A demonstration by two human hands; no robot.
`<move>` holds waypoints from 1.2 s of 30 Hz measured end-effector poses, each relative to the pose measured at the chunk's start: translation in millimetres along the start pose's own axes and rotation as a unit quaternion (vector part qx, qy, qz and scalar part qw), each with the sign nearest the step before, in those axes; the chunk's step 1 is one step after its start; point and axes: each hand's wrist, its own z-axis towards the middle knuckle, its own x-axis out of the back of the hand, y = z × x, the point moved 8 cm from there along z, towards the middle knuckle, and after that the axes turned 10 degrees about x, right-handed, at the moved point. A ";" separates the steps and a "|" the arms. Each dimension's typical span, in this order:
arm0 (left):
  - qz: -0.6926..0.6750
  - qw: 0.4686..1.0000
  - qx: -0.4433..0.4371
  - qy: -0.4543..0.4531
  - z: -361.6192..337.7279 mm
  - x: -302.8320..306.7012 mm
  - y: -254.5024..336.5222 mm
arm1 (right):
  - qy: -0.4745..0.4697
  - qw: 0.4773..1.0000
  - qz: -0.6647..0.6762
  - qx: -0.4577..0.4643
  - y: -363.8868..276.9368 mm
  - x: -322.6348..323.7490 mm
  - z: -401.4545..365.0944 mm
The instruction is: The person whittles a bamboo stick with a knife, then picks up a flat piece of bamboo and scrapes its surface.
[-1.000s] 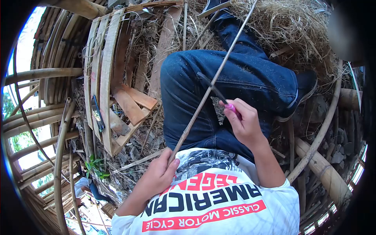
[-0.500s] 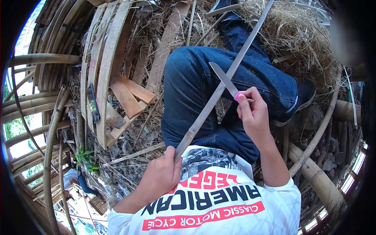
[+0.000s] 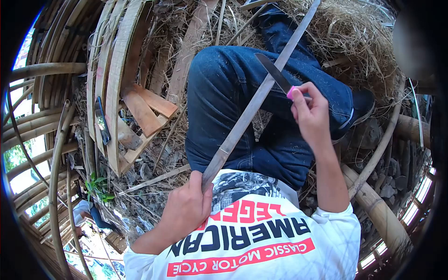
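Observation:
A long, flat bamboo strip [image 3: 249, 112] slants from my waist up across my jeans [image 3: 217, 93] to the top of the view. Its near end is wrapped in the fingers of my left hand [image 3: 189, 203], close against my shirt. My right hand [image 3: 309, 109] grips a knife [image 3: 276, 73] by its pink handle, which the fingers mostly cover. The knife's blade crosses over the strip at thigh height, pointing up and left. A joint ring shows on the strip a little above my left hand.
A wooden crate [image 3: 119, 88] of slats stands at the left, with a dark phone [image 3: 101, 120] on it. Dry straw [image 3: 350, 42] is heaped at the upper right. Bamboo poles [image 3: 378, 214] lie at the right, and a bamboo lattice with a person [image 3: 88, 214] beyond it is at the left.
My right hand and the knife have moved up and to the right along the strip, and the blade looks darker. My left hand keeps its hold, shifted slightly left.

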 end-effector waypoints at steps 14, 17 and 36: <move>0.000 1.000 0.008 -0.011 0.7 0.1 0.0 | -0.054 0.996 -0.052 0.051 -16.4 -38.1 -40.3; 0.003 1.000 0.004 -0.011 1.4 -1.3 1.6 | 0.014 0.996 -0.072 0.047 -3.1 -4.7 -6.8; -0.018 1.000 0.009 -0.002 3.1 -2.7 1.9 | -0.016 0.993 -0.099 0.060 -10.1 -25.1 -30.8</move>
